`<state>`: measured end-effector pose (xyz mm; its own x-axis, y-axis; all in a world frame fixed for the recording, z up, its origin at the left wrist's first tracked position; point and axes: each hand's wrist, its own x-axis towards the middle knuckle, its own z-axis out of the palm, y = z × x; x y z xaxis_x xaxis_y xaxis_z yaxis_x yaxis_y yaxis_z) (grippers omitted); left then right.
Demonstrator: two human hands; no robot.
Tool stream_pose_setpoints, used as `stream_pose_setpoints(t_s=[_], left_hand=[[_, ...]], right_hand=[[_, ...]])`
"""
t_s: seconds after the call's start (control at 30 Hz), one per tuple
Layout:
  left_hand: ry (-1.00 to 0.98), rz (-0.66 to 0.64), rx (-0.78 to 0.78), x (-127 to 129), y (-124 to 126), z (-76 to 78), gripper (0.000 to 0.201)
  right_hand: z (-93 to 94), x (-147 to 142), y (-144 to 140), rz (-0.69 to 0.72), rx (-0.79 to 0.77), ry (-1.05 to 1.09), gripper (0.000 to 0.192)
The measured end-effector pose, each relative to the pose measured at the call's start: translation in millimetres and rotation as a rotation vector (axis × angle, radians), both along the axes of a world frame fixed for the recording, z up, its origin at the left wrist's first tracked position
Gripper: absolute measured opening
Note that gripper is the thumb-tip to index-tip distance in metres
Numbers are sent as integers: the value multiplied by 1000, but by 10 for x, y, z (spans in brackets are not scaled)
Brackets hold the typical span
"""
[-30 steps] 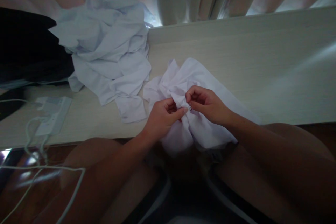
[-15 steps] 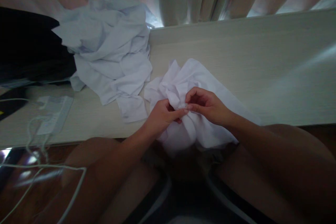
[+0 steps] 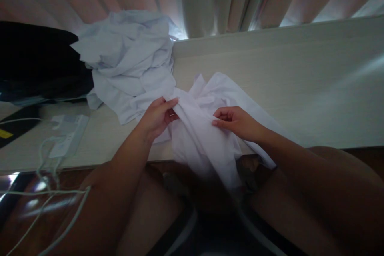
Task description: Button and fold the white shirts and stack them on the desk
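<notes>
White garment on counter, held in two hands.
Pale counter (image 3: 300, 84); crumpled clothes pile (image 3: 129, 60), back left; white garment (image 3: 207, 128) draped over the near edge; left hand (image 3: 157, 118) and right hand (image 3: 237, 122) each pinching its folds.

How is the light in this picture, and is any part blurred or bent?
Head view: dim, with backlight glaring through the curtain gap; the desk edge bows from lens distortion; the white garment blurs where it hangs between the hands.
</notes>
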<state>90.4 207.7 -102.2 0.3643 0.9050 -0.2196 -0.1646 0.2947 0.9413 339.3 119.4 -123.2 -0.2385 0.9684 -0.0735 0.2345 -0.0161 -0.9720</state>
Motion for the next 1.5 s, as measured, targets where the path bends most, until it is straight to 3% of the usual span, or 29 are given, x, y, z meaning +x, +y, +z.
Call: stream_pose_setpoints(t_s=[0.1, 0.17, 0.23, 0.33, 0.4, 0.5, 0.63, 0.7, 0.8, 0.97, 1.07, 1.2, 1.4, 1.5], left_hand=[[60, 112, 59, 14, 84, -128, 20], [290, 138, 124, 50, 76, -186, 23], [638, 47, 246, 92, 15, -201, 35], [1093, -218, 444, 181, -168, -183, 61], [1261, -350, 516, 272, -321, -189, 72], [1400, -412, 578, 424, -501, -264, 75], [1461, -451, 662, 487, -513, -367, 48], [1429, -452, 680, 416, -444, -335, 31], [1204, -403, 565, 245, -343, -148, 29], [482, -39, 187, 167, -368, 214, 22], [255, 84, 39, 280, -473, 279, 23], [105, 68, -74, 358, -631, 266, 27], [-7, -45, -33, 231, -822, 332, 54], [-6, -40, -31, 217, -867, 390, 54]], right_hand=[[-19, 24, 59, -126, -21, 24, 19], [37, 90, 109, -289, -48, 100, 16], [140, 200, 161, -479, -68, 216, 13], [302, 370, 206, -646, -90, 337, 9], [359, 421, 201, -638, -106, 357, 8], [355, 373, 152, -500, -163, 352, 11], [301, 260, 91, -362, -209, 252, 20], [280, 260, 91, -362, -176, 202, 21], [261, 308, 110, -427, -90, 152, 20], [317, 275, 73, -388, 3, 126, 26], [383, 154, -4, -340, 82, 71, 28], [429, -36, -117, -298, 172, 50, 22], [529, -210, -200, -261, 161, 125, 23], [641, -235, -233, -271, 164, 92, 24]])
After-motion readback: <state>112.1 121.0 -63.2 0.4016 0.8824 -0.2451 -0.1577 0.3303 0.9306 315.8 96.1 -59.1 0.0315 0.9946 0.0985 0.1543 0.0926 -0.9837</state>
